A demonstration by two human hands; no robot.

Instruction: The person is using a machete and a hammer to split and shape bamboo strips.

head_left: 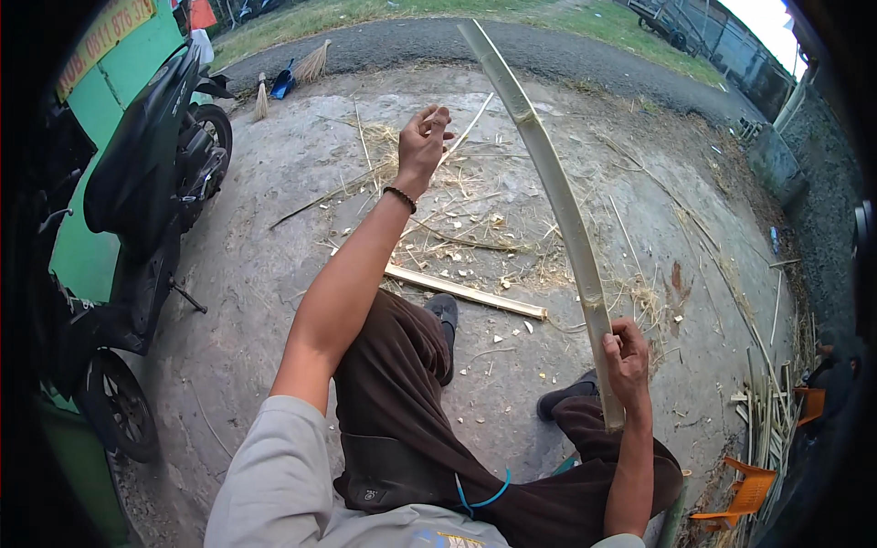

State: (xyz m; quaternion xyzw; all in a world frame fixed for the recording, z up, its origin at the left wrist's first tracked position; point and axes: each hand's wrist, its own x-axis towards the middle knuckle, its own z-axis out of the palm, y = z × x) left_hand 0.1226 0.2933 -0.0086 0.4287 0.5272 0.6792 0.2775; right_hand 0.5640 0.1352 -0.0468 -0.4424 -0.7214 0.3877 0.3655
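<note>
A long split length of bamboo (559, 187) stands slanted in front of me, its pale hollow side showing. Near its lower end my right hand (628, 365) grips its edge, fingers curled behind and thumb in front. My left hand (424, 146) is raised to the left of the bamboo's upper part, touching nothing; its fingers are loosely bent and apart. On the ground beyond my feet lies a shorter bamboo piece (466, 294), with wood chips and thin shavings (475, 247) scattered around it.
A black motorbike (146, 173) is parked at left. Brooms (313, 62) and a blue dustpan (283, 80) stand at the far left. Bamboo strips (763, 420) are heaped at right beside an orange plastic piece (744, 493). A wall (831, 155) borders the right side.
</note>
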